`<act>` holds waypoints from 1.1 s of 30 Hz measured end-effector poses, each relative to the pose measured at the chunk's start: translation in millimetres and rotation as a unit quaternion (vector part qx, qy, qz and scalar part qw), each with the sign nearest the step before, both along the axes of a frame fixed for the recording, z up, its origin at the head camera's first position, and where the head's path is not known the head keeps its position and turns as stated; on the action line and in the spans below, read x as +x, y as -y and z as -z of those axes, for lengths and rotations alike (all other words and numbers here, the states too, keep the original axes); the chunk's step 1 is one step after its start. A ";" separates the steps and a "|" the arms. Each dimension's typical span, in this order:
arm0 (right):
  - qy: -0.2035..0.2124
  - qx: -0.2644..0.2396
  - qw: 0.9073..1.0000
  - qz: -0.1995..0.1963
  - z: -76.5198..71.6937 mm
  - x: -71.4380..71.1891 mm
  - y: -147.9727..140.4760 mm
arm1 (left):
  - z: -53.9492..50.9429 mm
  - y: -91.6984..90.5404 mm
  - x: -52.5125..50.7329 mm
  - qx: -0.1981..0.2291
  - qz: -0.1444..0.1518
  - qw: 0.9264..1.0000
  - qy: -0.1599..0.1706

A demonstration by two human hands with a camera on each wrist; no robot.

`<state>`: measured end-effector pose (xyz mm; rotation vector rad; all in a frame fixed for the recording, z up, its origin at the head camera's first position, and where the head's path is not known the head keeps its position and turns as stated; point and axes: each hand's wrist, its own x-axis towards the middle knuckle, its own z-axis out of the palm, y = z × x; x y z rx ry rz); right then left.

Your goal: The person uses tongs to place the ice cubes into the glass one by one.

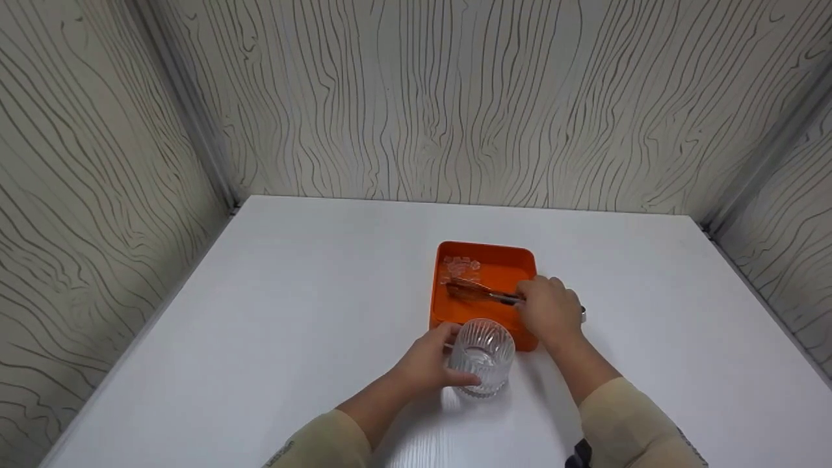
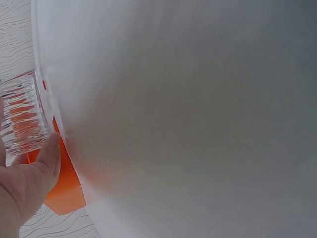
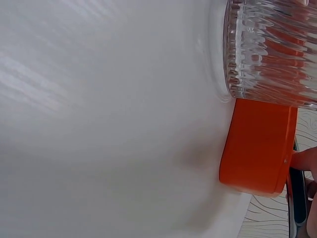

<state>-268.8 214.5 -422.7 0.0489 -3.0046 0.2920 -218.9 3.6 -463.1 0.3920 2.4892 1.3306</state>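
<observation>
My left hand [image 1: 429,365] grips a clear ribbed glass [image 1: 487,354] from its left side, thumb in front and fingers behind. The glass stands upright on the table, right at the near side of an orange tray [image 1: 491,318]. Clear ice-like cubes [image 1: 460,265] lie together in the tray's far left part. A pair of tongs [image 1: 484,294] reaches into the tray, its head beside the nearer cubes. My right hand [image 1: 552,309] holds the tongs' handle over the tray's right rim. Whether a cube sits between the tong tips cannot be seen.
A white table [image 1: 312,279] bears everything. Wood-grain patterned panels [image 1: 416,104] rise behind it and on both sides. In the right wrist view, the orange tray's wall [image 3: 257,148] stands close beside the glass [image 3: 272,59].
</observation>
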 end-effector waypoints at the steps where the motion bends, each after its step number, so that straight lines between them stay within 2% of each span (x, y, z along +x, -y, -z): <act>1: 0.001 0.000 1.000 0.000 -0.2 0.2 -0.1 | -0.2 0.1 0.1 0.001 0.000 1.000 0.000; 10: 0.003 -0.010 1.000 -0.006 -6.6 3.0 -2.7 | -0.5 0.2 -0.1 0.008 0.002 1.000 0.000; 18: 0.023 -0.031 0.999 0.009 -19.9 6.9 -13.1 | 0.3 0.0 -0.2 0.009 -0.003 1.000 0.007; 33: 0.021 -0.058 0.998 -0.012 -46.2 25.5 -40.3 | 0.3 -0.8 0.9 0.009 -0.012 1.000 0.011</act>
